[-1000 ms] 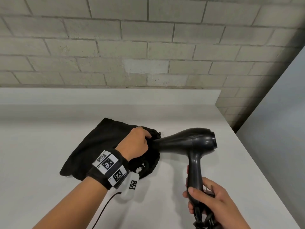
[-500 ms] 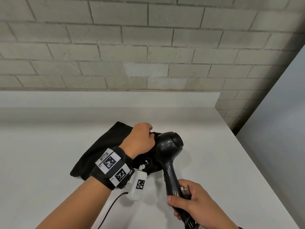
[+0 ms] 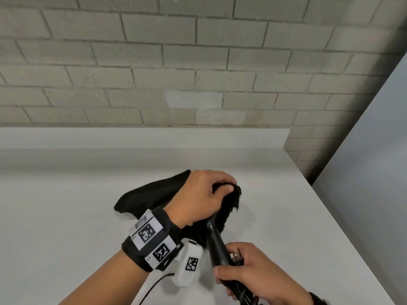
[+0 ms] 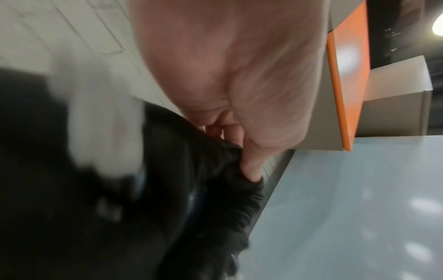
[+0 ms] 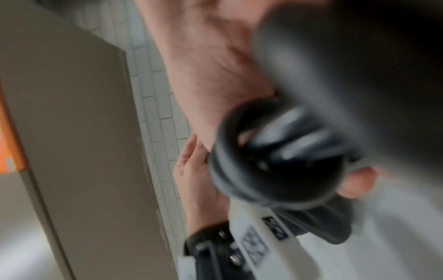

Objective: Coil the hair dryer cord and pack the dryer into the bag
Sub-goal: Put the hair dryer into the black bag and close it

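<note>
- Left of centre in the head view, the soft black fabric drawstring bag lies on the white table, its mouth lifted toward the right.
- The left hand pinches the gathered rim of the bag, fingers curled into the cloth. If this pinch slips, the mouth would likely fall shut around the dryer.
- A thin black cable trails from the wrist-camera strap at lower centre; it could snag on the table edge.
- At centre, the glossy black plastic hair dryer has its head hidden inside the bag; only the handle sticks out, slanting toward the lower right.
- The right hand is closed round the handle's lower end, together with what looks like the bundled black cord. The coil may spring loose or catch on the rim as it goes in.
- The narrow mouth stands in the way; the handle could jam against it.
- A grey brick wall fills the top; a pale grey panel stands at right.
</note>
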The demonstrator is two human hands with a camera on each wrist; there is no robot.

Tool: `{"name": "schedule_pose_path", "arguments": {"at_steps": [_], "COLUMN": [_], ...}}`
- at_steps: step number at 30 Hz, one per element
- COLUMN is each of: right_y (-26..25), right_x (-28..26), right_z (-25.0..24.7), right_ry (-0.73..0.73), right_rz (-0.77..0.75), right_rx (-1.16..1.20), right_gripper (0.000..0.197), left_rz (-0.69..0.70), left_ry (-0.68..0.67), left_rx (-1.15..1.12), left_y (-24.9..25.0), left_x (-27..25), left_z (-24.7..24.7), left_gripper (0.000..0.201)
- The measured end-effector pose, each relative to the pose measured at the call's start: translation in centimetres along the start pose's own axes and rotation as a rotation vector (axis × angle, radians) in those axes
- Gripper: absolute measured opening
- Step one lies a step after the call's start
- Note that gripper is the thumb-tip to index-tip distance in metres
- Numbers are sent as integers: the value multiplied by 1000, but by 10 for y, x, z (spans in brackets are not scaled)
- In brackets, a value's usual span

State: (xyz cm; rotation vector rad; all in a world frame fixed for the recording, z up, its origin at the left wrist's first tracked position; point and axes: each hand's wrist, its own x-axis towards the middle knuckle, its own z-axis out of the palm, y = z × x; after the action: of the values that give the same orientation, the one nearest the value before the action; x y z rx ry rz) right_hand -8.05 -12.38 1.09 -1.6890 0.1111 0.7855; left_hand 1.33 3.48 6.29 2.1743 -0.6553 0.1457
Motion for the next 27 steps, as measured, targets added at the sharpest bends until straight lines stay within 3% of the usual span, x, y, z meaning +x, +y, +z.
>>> {"name": "schedule_pose_path", "arguments": {"at_steps": [4,7,9,11,13,15,17,20,25,27], "right_y": [-9,-9,-5,1,7,10,12,12,9,8], "right_x": [8,13,18,23,28,32,36,44,57,61], "right_z": [-8,-14,-15,-14,-11,-6,-1,6,15,16], "right_ry": [-115,-176,-185,-178,-172,-184,-190,-181,-110,-76], "right_rz": [40,21,9,-6,-9,-5,3,8,-38,-67], "right_rx": [245,447,518,551,596,651,716,856,1060,1109], "right_gripper": [23,19,20,24,25,21,23,37,35,31], "left_rz": [170,141,98,-44,-289,-513,-607,-525,-406,-298], "left_ry": [-69,-67,13,136,215,207,200,219,255,231], "left_rx": [26,11,66,166,260,295,233,97,-128,-76], "left_y": [5,-5,-19,-38,-54,-66,-73,-74,-57,-55], "left_x": [-23,-40,-49,-57,-65,-72,-78,-84,-98,-104], "left_z": [12,15,17,20,22,24,26,29,28,26], "left_gripper": [19,42,57,57,51,48,39,28,37,37]}}
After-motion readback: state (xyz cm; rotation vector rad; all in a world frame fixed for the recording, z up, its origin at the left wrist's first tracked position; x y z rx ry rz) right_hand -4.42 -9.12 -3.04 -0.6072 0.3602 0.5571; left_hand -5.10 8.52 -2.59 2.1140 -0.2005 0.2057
